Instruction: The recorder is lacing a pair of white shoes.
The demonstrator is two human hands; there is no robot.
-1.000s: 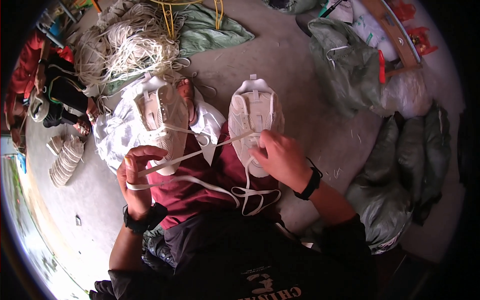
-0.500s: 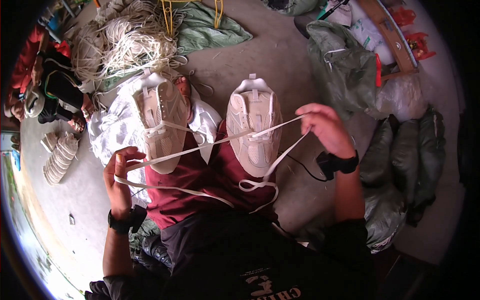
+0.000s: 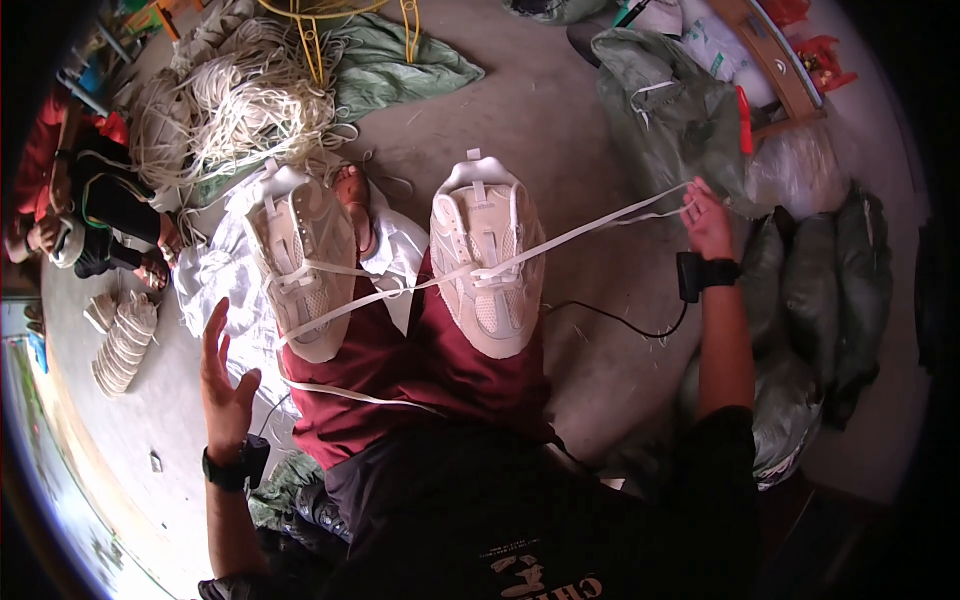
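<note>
Two beige sneakers lie toe-toward-me over my dark red trousers (image 3: 400, 425), a left shoe (image 3: 304, 235) and a right shoe (image 3: 492, 255). A flat off-white shoelace (image 3: 585, 230) passes through the lower eyelets of the right shoe. My right hand (image 3: 708, 220), out to the right, has its fingers closed on that lace and holds it taut. The lace's other part crosses the left shoe's toe and bends back over my lap. My left hand (image 3: 228, 385) stands open left of the left shoe, fingers apart and holding nothing. Another lace sits in the left shoe's lower eyelets.
A heap of loose laces (image 3: 255, 100) and a green sack (image 3: 400, 70) lie at the far left. A tied lace bundle (image 3: 128, 345) is on the floor. Grey-green bags (image 3: 670, 110) stand on the right. Another person (image 3: 105, 190) sits at the far left.
My right hand has moved right and slightly up, drawing the lace out farther. My left hand has let go of the lace and opened. The view has shifted slightly.
</note>
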